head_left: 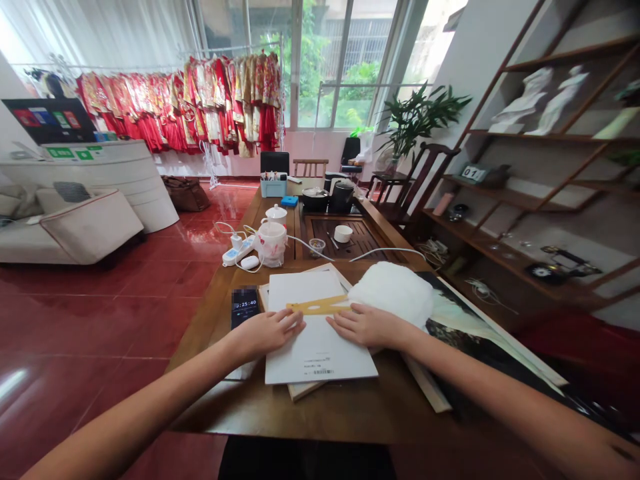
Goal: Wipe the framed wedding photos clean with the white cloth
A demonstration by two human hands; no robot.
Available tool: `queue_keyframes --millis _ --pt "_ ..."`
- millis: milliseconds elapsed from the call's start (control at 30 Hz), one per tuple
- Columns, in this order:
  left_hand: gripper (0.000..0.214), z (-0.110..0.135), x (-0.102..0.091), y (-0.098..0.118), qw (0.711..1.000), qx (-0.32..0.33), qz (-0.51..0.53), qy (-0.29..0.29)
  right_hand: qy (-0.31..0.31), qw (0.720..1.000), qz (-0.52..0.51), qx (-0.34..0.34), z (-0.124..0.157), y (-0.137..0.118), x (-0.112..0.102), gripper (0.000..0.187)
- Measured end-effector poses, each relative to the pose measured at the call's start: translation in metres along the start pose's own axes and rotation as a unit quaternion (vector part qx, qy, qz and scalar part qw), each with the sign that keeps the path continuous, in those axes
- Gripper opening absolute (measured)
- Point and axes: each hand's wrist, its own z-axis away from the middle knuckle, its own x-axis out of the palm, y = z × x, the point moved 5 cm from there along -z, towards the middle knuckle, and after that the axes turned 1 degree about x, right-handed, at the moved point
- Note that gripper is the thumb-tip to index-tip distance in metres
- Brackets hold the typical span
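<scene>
Leftmost on the near part of the brown wooden table (350, 407) lies a black phone showing a timer (245, 307), just beside the person's left hand (270, 330). That hand lies flat with its fingers stretched out and unclenched, grasping nothing. Its fingertips touch the left end of a thin yellow plastic ruler (320, 305). The ruler lies almost level across a white rectangular sheet of card (315, 343), which rests on a stack of pale boards in front of the person. On the right, the right hand (367, 325) is likewise spread and relaxed, its fingertips pressing the card at the ruler's right end. Just beyond it sits a white fluffy wad of padding (393, 288), and further right a large dark printed picture with a white border (480, 327).

Holding the ruler well probably calls for even downward pressure at both ends, with the fingertips clear of its working edge, so that it cannot pivot or slide on the smooth card.
</scene>
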Motion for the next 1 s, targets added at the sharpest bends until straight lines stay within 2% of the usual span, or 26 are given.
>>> queue_keyframes --millis 133,300,467,567,667,733,767,900,1000 --pt "0.048 0.0 -0.001 0.001 1.0 0.013 -0.004 -0.021 -0.005 1.0 -0.022 -0.001 0.001 -0.001 0.0 0.036" --pt "0.058 0.003 0.0 -0.001 0.999 -0.006 0.032 -0.039 -0.01 0.999 -0.04 0.015 0.002 0.0 0.002 0.039" --pt "0.079 0.012 -0.005 -0.01 0.994 -0.06 0.067 -0.067 -0.027 0.996 -0.074 0.041 0.015 0.007 -0.016 0.042" --pt "0.075 0.012 -0.013 -0.018 0.987 -0.126 0.093 -0.039 -0.027 0.987 -0.102 0.12 0.031 0.021 -0.035 0.053" --pt "0.051 0.001 -0.016 -0.025 0.973 -0.193 0.127 0.011 -0.012 0.962 -0.095 0.257 0.047 0.038 -0.044 0.062" --pt "0.038 -0.011 -0.013 -0.026 0.962 -0.224 0.152 0.042 -0.008 0.943 -0.081 0.324 0.054 0.045 -0.038 0.069" --pt "0.039 -0.017 -0.009 -0.026 0.957 -0.228 0.168 0.055 -0.011 0.937 -0.073 0.342 0.057 0.046 -0.032 0.071" --pt "0.058 -0.037 0.011 -0.024 0.939 -0.241 0.232 0.081 -0.036 0.922 -0.043 0.384 0.06 0.046 -0.004 0.071" --pt "0.061 -0.04 0.021 -0.024 0.927 -0.258 0.256 0.091 -0.048 0.911 -0.044 0.407 0.059 0.044 0.008 0.062"
